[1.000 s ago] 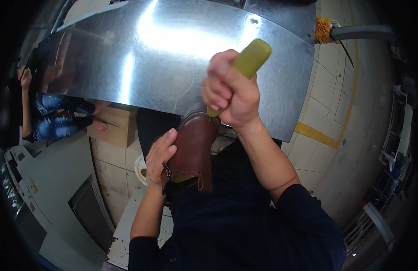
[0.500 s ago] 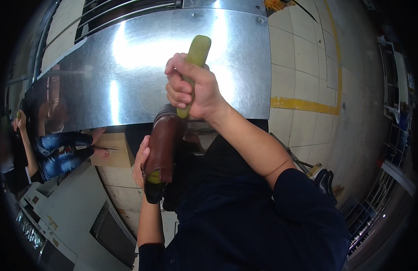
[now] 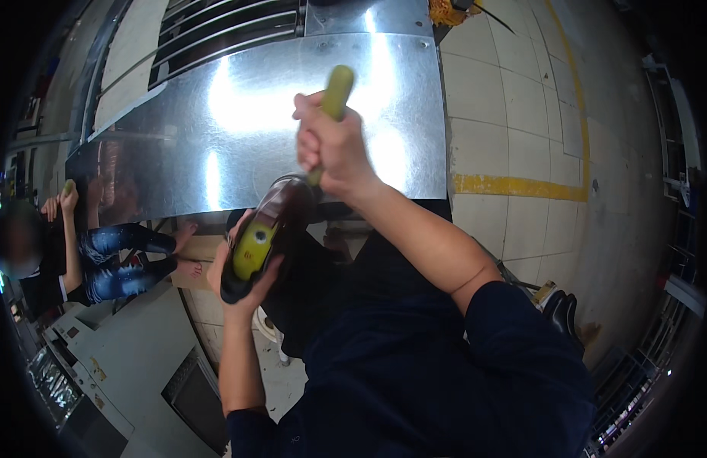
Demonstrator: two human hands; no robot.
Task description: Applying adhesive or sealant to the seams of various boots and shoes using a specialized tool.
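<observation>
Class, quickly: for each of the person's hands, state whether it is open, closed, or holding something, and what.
Left hand: closed around the heel end of a brown shoe.
Right hand: closed on a yellow-green tool handle.

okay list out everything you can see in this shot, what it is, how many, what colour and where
Shoe: one, dark brown with a yellow-green form inside, centre, cupped from below by the left hand.
Tool handle: one, yellow-green, upper centre, gripped in the right hand above the shoe.
Metal sheet: one, shiny silver, across the upper left and centre.
Floor tiles: many, pale grey, right side, crossed by a yellow line.
Another person: one, in blue jeans, seated at far left.
Grey machine: one, lower left.
Left hand: under the shoe, fingers wrapped round it.
Right hand: closed round the handle.
</observation>
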